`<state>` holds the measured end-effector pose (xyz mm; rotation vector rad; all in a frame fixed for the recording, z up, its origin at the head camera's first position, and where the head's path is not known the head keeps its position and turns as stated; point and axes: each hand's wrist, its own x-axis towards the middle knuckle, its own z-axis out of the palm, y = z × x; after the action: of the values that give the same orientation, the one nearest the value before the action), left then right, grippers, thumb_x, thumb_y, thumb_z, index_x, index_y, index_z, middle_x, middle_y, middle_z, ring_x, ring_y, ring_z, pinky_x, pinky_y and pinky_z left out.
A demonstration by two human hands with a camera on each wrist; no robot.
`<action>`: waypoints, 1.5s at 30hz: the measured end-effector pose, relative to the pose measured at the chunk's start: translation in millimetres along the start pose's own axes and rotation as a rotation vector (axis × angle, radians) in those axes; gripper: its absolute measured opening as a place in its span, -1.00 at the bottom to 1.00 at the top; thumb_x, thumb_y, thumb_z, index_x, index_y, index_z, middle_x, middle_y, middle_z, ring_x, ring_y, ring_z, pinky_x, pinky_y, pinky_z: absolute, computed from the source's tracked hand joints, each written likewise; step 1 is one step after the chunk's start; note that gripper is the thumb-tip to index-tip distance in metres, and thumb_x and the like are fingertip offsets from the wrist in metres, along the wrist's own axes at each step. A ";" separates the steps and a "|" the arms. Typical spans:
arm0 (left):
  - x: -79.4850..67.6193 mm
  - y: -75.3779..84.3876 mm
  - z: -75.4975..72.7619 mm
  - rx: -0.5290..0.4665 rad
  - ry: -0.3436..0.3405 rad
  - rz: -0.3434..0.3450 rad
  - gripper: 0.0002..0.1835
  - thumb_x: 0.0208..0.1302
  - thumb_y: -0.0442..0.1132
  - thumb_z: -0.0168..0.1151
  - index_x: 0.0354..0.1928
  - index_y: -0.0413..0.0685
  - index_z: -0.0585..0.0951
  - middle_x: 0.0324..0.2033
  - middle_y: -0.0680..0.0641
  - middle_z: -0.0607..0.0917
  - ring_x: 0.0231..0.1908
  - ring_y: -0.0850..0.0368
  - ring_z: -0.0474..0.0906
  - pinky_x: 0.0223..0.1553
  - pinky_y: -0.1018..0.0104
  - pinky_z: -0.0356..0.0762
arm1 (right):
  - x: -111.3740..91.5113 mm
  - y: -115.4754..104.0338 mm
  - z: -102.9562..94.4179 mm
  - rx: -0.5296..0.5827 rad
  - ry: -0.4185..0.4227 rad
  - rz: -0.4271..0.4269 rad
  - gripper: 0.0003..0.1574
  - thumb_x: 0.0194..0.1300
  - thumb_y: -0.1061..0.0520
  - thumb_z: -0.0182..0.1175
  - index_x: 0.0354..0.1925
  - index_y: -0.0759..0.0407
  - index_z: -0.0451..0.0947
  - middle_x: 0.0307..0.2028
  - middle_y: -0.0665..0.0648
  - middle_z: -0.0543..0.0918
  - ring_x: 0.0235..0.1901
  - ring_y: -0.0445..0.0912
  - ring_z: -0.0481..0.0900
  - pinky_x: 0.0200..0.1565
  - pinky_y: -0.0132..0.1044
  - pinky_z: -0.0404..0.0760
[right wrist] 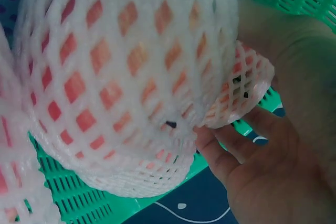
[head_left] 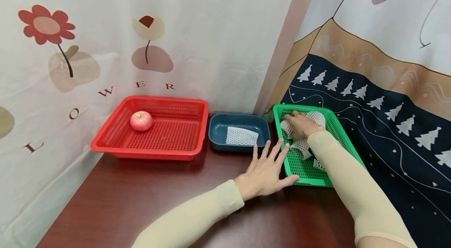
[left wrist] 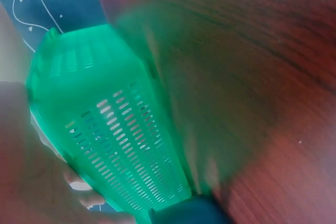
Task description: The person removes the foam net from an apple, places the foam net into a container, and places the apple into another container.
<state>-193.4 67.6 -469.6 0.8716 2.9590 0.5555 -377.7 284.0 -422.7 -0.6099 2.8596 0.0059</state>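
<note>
My right hand (head_left: pixel 303 124) reaches into the green basket (head_left: pixel 306 181). Thumb and fingers go round an apple in a white foam net (right wrist: pixel 244 85) near the basket's left side. Closer to the right wrist camera is a larger netted fruit (right wrist: pixel 126 72), its red showing through the mesh; other netted fruit (head_left: pixel 301 148) lies about the hand. My left hand (head_left: pixel 264 173) has its fingers spread beside the basket's near left corner, thumb at the rim; whether it touches is unclear. The left wrist view shows the basket's slotted side (left wrist: pixel 126 129) beside the fingers.
A red basket (head_left: pixel 158 154) at the left holds one bare apple (head_left: pixel 141 121). Between the two baskets stands a small blue tray (head_left: pixel 220 148) with a flat white foam net (head_left: pixel 241 136) in it. Patterned curtains (head_left: pixel 229 36) hang behind the dark wooden table (head_left: pixel 169 193).
</note>
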 end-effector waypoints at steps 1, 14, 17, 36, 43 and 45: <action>0.1 0.1 -0.8 -0.002 -0.004 -0.001 0.08 0.68 0.66 -0.20 0.96 0.30 -0.15 0.95 0.12 -0.28 0.92 -0.33 -0.06 0.80 -0.64 -0.01 | 0.6 0.7 0.0 0.000 0.006 0.000 0.04 0.45 0.33 0.49 0.77 0.16 0.36 0.65 0.55 0.42 0.62 0.61 0.38 0.51 0.63 0.54; 1.9 2.0 0.3 -0.008 -0.013 -0.007 0.10 0.67 0.68 -0.25 0.96 0.29 -0.19 0.95 0.11 -0.30 0.92 -0.31 -0.05 0.80 -0.65 -0.02 | 3.8 -1.7 -2.0 -0.030 0.036 0.010 0.07 0.36 0.28 0.63 0.71 0.20 0.43 0.59 0.54 0.50 0.54 0.58 0.50 0.46 0.57 0.62; 1.5 1.6 -1.1 0.002 -0.009 -0.010 0.10 0.68 0.67 -0.23 0.96 0.28 -0.18 0.95 0.09 -0.27 0.92 -0.31 -0.04 0.79 -0.65 -0.01 | 4.0 -2.0 -0.6 -0.028 0.052 0.002 0.07 0.33 0.30 0.64 0.70 0.19 0.45 0.56 0.54 0.53 0.52 0.58 0.52 0.45 0.60 0.61; 1.0 2.4 -0.8 -0.007 -0.020 -0.012 0.09 0.68 0.66 -0.21 0.96 0.28 -0.17 0.95 0.11 -0.30 0.91 -0.33 -0.03 0.79 -0.68 -0.03 | 8.7 4.5 2.8 0.004 0.066 0.011 0.03 0.25 0.29 0.70 0.61 0.25 0.51 0.50 0.57 0.56 0.44 0.54 0.60 0.45 0.53 0.64; 1.1 2.4 -0.4 -0.004 -0.020 -0.013 0.10 0.68 0.66 -0.21 0.96 0.27 -0.17 0.95 0.11 -0.31 0.92 -0.32 -0.04 0.78 -0.69 -0.02 | 6.9 3.6 0.5 0.020 0.082 0.015 0.01 0.27 0.25 0.69 0.60 0.25 0.52 0.48 0.58 0.56 0.43 0.57 0.59 0.43 0.54 0.64; 1.3 2.8 0.0 -0.007 -0.021 -0.012 0.10 0.68 0.66 -0.22 0.96 0.26 -0.16 0.95 0.11 -0.32 0.92 -0.31 -0.05 0.78 -0.69 -0.02 | 6.7 3.5 0.0 0.026 0.080 0.022 0.01 0.28 0.23 0.69 0.60 0.23 0.52 0.49 0.58 0.55 0.44 0.59 0.57 0.43 0.55 0.64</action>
<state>-193.1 70.5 -468.5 0.8524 2.9401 0.5525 -385.1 284.4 -424.2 -0.5859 2.9389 -0.0541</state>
